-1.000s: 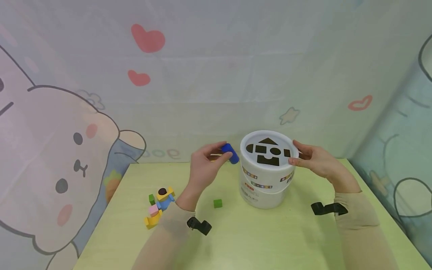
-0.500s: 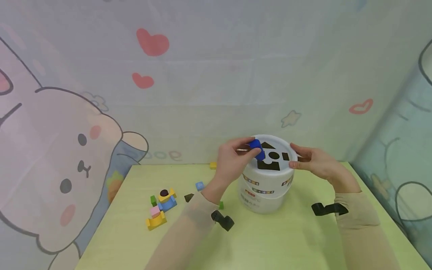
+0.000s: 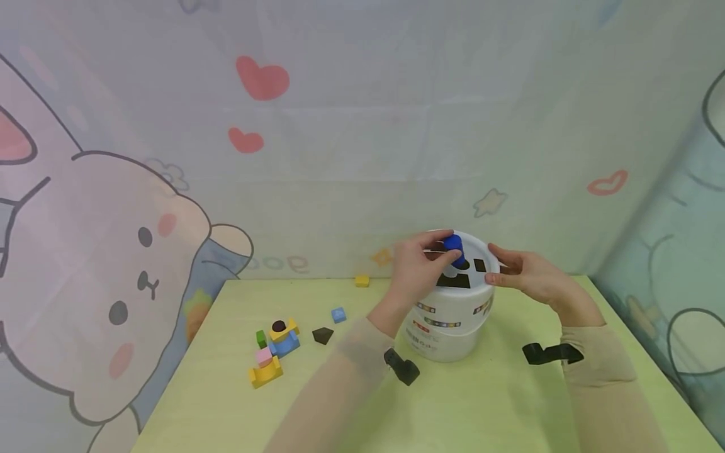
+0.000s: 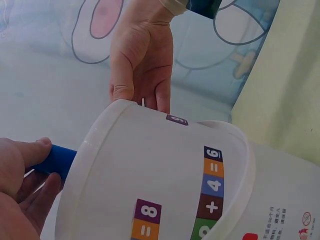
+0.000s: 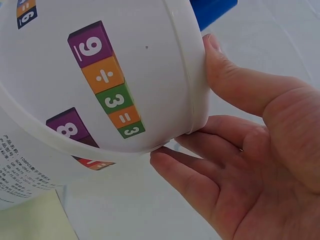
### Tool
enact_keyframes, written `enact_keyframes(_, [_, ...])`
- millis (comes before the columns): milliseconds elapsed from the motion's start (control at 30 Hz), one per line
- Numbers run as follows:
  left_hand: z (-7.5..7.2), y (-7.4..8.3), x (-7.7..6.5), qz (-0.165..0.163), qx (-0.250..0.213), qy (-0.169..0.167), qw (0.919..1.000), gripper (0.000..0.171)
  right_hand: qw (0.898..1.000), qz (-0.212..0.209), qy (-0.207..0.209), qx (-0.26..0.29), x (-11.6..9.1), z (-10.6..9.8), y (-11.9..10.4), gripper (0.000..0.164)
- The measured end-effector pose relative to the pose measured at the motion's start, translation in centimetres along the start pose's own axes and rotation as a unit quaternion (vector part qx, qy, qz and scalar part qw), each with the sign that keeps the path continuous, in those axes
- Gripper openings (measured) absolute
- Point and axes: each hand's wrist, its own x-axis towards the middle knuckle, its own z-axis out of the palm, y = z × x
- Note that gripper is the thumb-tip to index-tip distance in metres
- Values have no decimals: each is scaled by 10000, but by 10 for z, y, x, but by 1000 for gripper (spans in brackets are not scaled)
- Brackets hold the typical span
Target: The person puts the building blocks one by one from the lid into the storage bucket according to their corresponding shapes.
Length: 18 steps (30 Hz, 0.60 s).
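The left hand (image 3: 415, 269) brought its pinched blue cylinder (image 3: 454, 244) toward 3 o'clock, seemingly matching the round hole (image 3: 466, 265). The right hand (image 3: 532, 275) gripped the bucket (image 3: 444, 345).

Place: is looking like a children's play corner, home or nursery being unclear
Backdrop (image 3: 362, 145): is showing a cartoon rabbit (image 3: 90, 251) and hearts (image 3: 262, 78)
Table (image 3: 198, 402): is carrying colourful toy blocks (image 3: 285, 345)
Bucket (image 3: 444, 349): is displaying brightly printed sums (image 5: 106, 77)
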Motion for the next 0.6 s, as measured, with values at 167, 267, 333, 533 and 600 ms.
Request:
enact_keyframes(167, [9,-3,3,-79,267,-14,9996,37,10000,-73,21,20,1,2,2,89])
enact_keyframes(267, [13,-5,5,-139,485,-75,9987,37,9999,-144,19,21,2,2,3,89])
enact_keyframes(333, [14,-5,5,-142,628,-129,9978,37,9998,-200,12,26,3,2,3,89])
enact_keyframes(533, [14,-4,5,-110,889,-274,9956,36,9995,-274,-53,165,4,2,2,88])
enact_keyframes(600, [14,-4,5,-122,961,-295,9949,36,9995,-266,-60,167,3,2,2,88])
